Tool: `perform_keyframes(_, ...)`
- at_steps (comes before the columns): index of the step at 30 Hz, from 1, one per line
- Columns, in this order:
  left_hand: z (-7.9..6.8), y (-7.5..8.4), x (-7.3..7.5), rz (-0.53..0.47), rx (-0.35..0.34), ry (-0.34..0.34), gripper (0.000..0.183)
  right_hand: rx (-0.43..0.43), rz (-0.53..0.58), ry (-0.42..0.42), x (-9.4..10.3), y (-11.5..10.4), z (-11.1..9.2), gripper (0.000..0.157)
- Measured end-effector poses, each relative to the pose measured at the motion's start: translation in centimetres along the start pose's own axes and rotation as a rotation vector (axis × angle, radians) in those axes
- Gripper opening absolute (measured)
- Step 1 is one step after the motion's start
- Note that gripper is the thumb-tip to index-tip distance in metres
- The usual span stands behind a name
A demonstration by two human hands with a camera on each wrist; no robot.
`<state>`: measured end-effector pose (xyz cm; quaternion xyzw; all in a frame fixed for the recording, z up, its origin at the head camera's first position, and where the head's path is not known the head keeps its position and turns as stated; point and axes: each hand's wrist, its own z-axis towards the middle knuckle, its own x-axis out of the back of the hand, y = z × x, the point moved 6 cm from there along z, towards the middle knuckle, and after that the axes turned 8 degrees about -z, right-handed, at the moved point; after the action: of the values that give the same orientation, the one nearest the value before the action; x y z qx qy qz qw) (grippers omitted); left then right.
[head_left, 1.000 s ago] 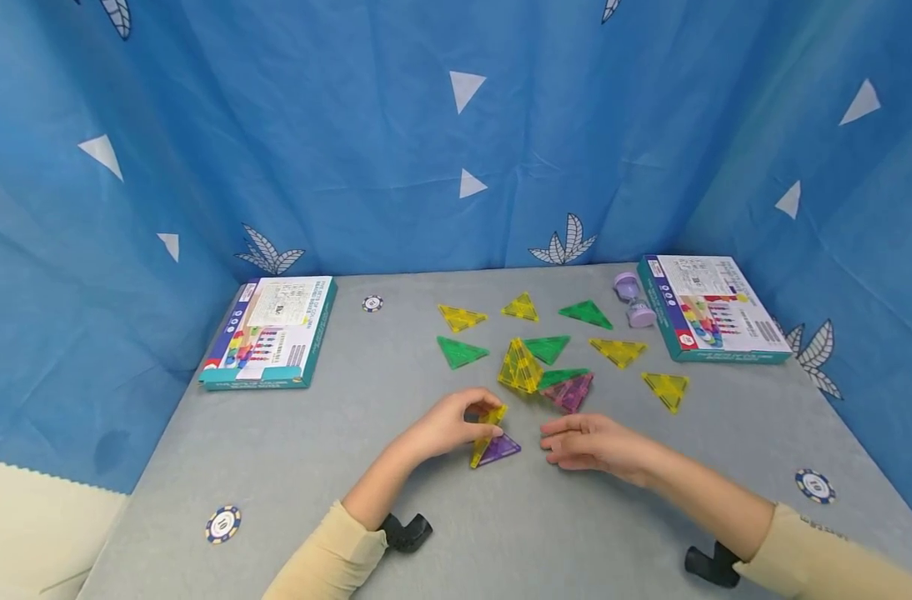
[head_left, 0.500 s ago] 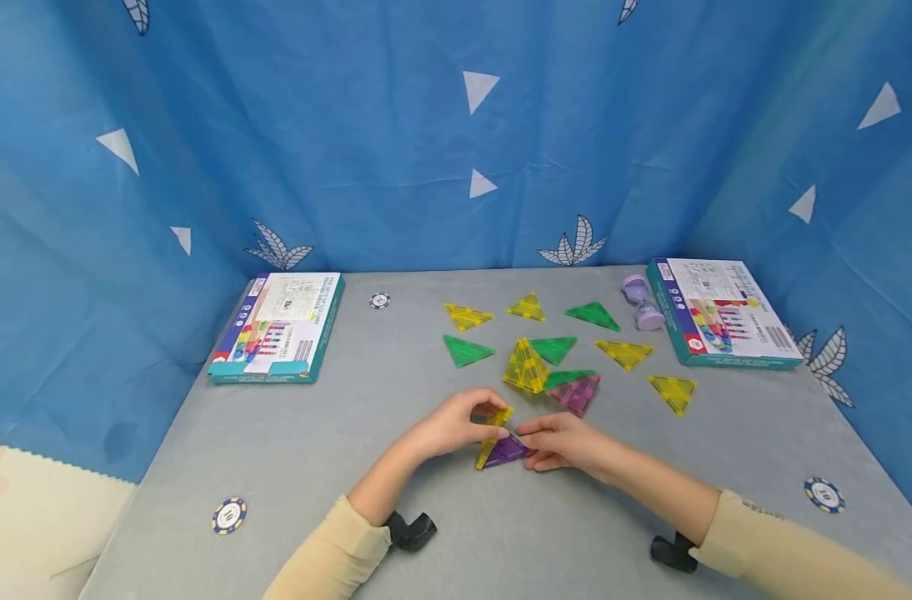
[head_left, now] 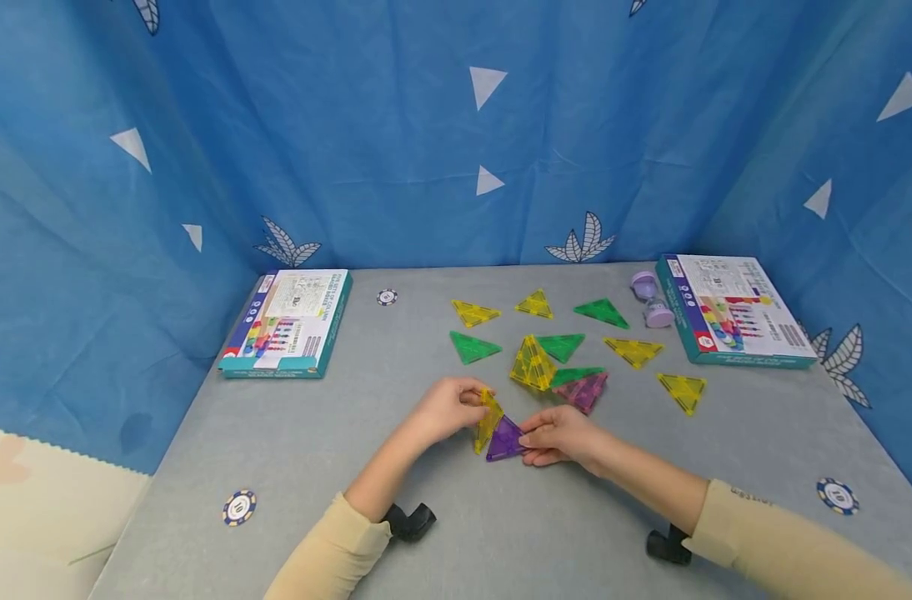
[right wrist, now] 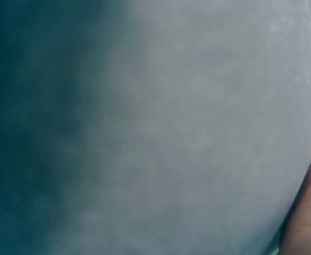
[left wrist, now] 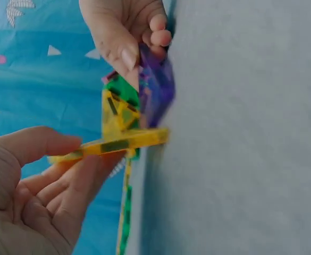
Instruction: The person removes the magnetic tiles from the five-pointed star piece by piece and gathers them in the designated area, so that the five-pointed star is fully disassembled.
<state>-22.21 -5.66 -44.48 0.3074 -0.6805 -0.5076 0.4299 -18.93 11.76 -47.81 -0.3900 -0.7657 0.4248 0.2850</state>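
Between thumb and fingers my left hand (head_left: 447,410) pinches a yellow triangular magnetic tile (head_left: 488,425), seen edge-on in the left wrist view. My right hand (head_left: 564,437) grips a purple triangular magnetic tile (head_left: 504,442) by its right side. The two tiles meet or nearly meet along one side; whether they are joined I cannot tell. Just behind the hands stands a yellow pyramid of tiles (head_left: 532,364), with a pink tile piece (head_left: 587,390) and a green tile (head_left: 568,377) at its right. In the right wrist view only part of the right hand (right wrist: 304,218) shows.
Several loose triangles lie farther back, among them a green tile (head_left: 474,347) and a yellow tile (head_left: 684,392). A box (head_left: 287,325) stands at the left and another box (head_left: 737,310) at the right, beside a purple hourglass (head_left: 652,300). Poker chips (head_left: 239,507) lie around.
My right hand has moved left and taken hold of the purple tile. The yellow tile in my left hand now leans and shows more of its face. The head view has shifted slightly.
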Motion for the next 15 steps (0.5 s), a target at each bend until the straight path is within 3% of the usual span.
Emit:
perform_keyframes(4, -0.3, -1.0, 1.9, -0.104, 0.054, 0.045, 0.022, -0.006, -0.002, -0.012, -0.1, 0.2, 0.1, 0.031)
perform_keyframes(7, -0.2, -1.6, 4.5, -0.247, 0.080, 0.126, 0.020, -0.005, -0.014, -0.016, -0.1, 0.4, 0.1, 0.028)
perform_keyframes(12, 0.7, -3.1, 10.0, -0.666, 0.113, 0.369, 0.013, 0.016, -0.030, -0.025, 0.0, 0.6, 0.0, 0.029)
perform_keyframes(15, 1.6, -4.4, 12.3, -0.886, 0.131, 0.496, 0.019, 0.022, -0.029, -0.031, 0.1, 0.6, 0.1, 0.030)
